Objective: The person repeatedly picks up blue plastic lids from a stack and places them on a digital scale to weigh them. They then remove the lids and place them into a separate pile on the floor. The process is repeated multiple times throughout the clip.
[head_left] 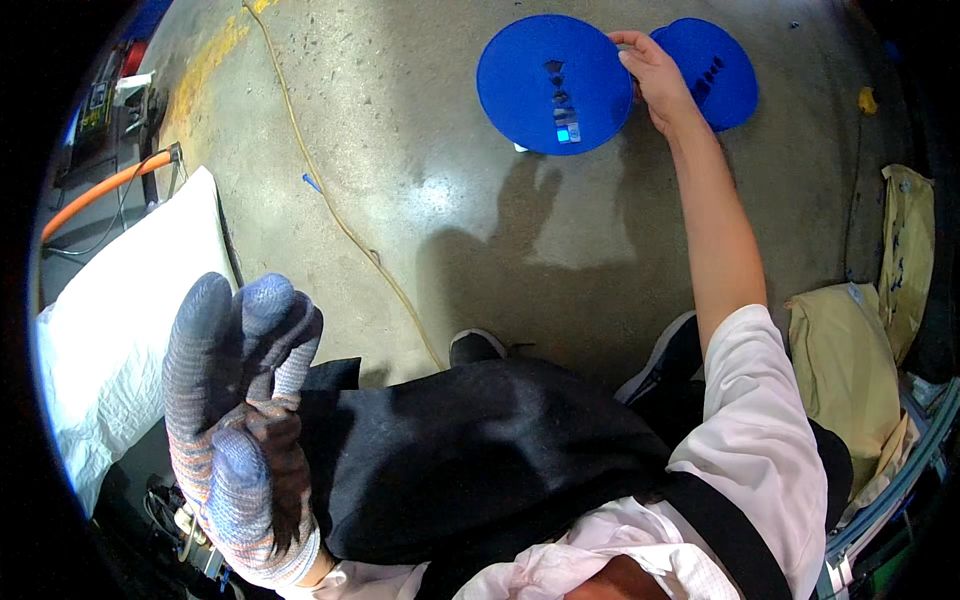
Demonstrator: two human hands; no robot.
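White shirt (750, 430) cloth bunches nearest the camera, and beside it, on the near left, the gloved left hand (250, 410) is raised with its fingers half curled. Nothing shows in its grasp; it seems held up clear of the lap, perhaps for balance. Black cloth (470, 450) covers the lap, and beyond it two shoes (478, 346) rest apart on the floor (390, 190), likely giving a steady base for the long reach.

On the right lie tan bags (845, 360), and on the left leans a white sack (140, 300), both off to the sides. Past the sack, a yellowish cord (325, 215) runs loosely from near to far.

Farthest out, the bare right hand (655, 80) appears to pinch the right rim of the left blue disc (525, 90), thumb and fingers at its edge, probably because the wide flat face offers little to grasp. Just right of it, partly behind the hand, is the right blue disc (735, 75). Dark slots mark both faces.
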